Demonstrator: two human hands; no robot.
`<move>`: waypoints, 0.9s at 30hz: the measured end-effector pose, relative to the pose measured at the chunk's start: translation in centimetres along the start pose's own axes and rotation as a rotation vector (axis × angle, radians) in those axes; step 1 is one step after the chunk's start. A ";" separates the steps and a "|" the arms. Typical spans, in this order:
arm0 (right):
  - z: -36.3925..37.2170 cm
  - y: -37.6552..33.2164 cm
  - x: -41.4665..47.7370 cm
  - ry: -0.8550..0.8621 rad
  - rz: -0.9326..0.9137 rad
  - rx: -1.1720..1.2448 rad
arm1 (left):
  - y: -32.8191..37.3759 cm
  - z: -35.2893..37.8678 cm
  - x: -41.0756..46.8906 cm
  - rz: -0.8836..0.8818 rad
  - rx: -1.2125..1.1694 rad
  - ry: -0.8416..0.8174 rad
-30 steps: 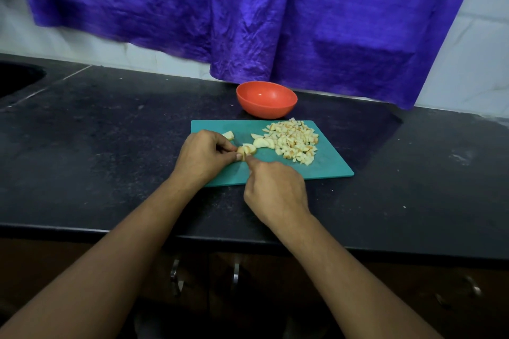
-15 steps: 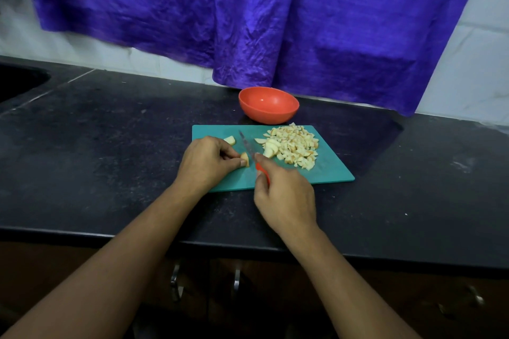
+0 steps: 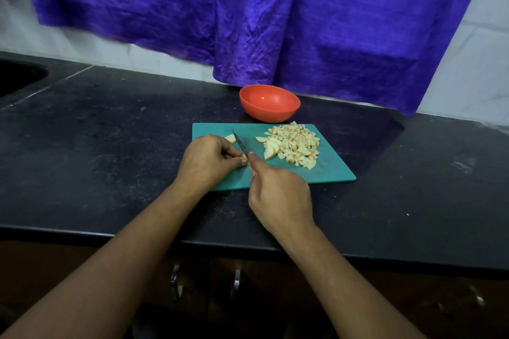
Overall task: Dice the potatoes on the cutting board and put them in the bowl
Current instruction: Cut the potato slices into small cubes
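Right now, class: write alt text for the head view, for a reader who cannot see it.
The right hand holds a knife against a potato piece that the left hand pinches on a teal cutting board. Diced potato lies piled beside it, with an empty orange bowl behind.

I get one wide head-worn view, close in, looking forward and down across the counter (image 3: 96, 151), cutting board (image 3: 330, 170) near centre, purple curtain (image 3: 248, 22) behind.
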State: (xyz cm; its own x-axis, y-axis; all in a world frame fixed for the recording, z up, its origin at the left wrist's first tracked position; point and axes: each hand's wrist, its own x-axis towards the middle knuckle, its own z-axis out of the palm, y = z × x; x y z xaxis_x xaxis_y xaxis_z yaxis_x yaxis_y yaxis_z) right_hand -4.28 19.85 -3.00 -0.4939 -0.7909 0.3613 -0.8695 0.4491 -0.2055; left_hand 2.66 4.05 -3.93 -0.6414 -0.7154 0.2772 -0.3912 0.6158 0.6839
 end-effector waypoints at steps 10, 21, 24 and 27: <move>-0.1 0.5 0.0 0.079 0.123 0.152 | 0.2 0.1 -0.2 0.014 0.045 0.026; 0.1 0.9 0.2 0.072 0.132 0.231 | 0.3 0.2 -0.5 0.074 0.089 0.055; 0.1 0.8 0.2 0.038 0.124 0.186 | 0.4 0.4 -0.6 0.125 0.173 0.041; 0.2 0.9 0.2 0.034 0.119 0.182 | 0.3 0.4 -0.5 0.133 0.157 0.009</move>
State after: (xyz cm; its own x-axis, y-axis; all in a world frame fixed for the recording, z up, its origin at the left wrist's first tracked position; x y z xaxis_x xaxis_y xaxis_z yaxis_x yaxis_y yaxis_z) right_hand -5.18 20.00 -3.25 -0.5952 -0.7211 0.3546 -0.7924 0.4534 -0.4081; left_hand 2.61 4.70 -4.10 -0.6888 -0.6265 0.3648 -0.4016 0.7487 0.5274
